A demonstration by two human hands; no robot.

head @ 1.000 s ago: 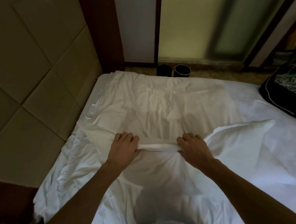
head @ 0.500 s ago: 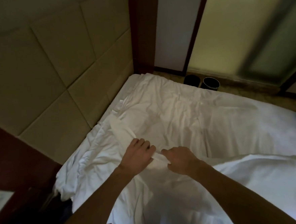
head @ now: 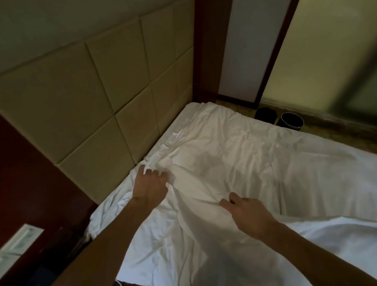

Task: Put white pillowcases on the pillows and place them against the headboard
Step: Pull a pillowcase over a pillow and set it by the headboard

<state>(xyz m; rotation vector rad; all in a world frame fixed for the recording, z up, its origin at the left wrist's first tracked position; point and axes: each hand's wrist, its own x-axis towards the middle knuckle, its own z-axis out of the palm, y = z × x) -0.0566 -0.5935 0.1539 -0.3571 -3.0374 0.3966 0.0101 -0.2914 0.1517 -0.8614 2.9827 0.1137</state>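
White cotton, one item: pillowcase, crumpled on the bed between the two hands, its far end close to the padded beige headboard at ten o'clock. In this dim light I cannot tell where the case ends and the sheet begins. Risks, as I judge them: either hand may have caught sheet along with case, so a pull would drag the bedding and not open the mouth. The two grips sit apart on a twisted ridge of cloth, so the hem could roll and hide the opening. No pillow is clearly to hand. A plumper white mass at four o'clock may be one, but I cannot say. Left hand: at nine o'clock of the cloth, arm stretched toward the headboard, palm down, fingers curled into a bunch of fabric and gripping it. Right hand: at five o'clock of the cloth, knuckles up, thumb and forefinger pinching a raised fold, the other fingers tucked under. Also present: two dark bins on the floor at two o'clock, beyond the bed.
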